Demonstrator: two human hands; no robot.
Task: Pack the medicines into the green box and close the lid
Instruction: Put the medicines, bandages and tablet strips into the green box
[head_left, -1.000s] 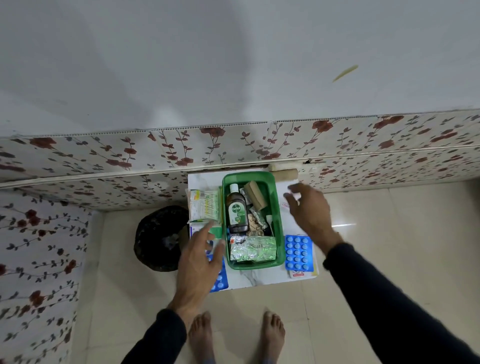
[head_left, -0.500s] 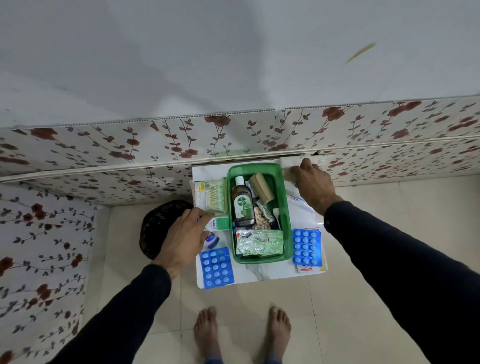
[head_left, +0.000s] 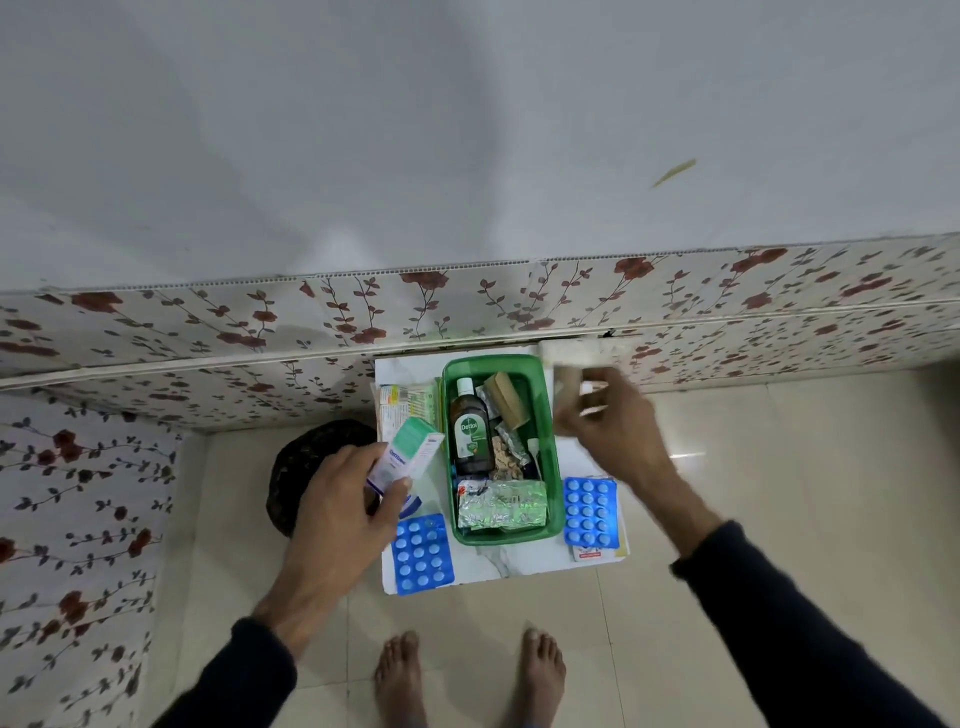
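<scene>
The open green box (head_left: 550, 447) stands on a small white table (head_left: 498, 569). Inside it lie a Dettol bottle (head_left: 471, 428), a tan bandage roll (head_left: 503, 397), silver foil strips (head_left: 501, 503) and small packets. My left hand (head_left: 343, 499) holds a white and green carton (head_left: 405, 454) just left of the box. My right hand (head_left: 608, 421) is blurred to the right of the box and grips a beige bandage roll (head_left: 567, 387). Two blue pill blisters lie on the table, one at the front left (head_left: 423, 553) and one on the right (head_left: 589, 512).
A green and white medicine pack (head_left: 408, 402) lies on the table's left rear. A dark round bin (head_left: 311, 467) stands on the floor left of the table. The flowered wall panel (head_left: 467, 306) runs behind it. My bare feet (head_left: 467, 675) stand on pale tiles in front.
My left hand has picked the white and green carton up off the table. My right hand has lifted the beige roll from the table's far right corner and moved back toward me.
</scene>
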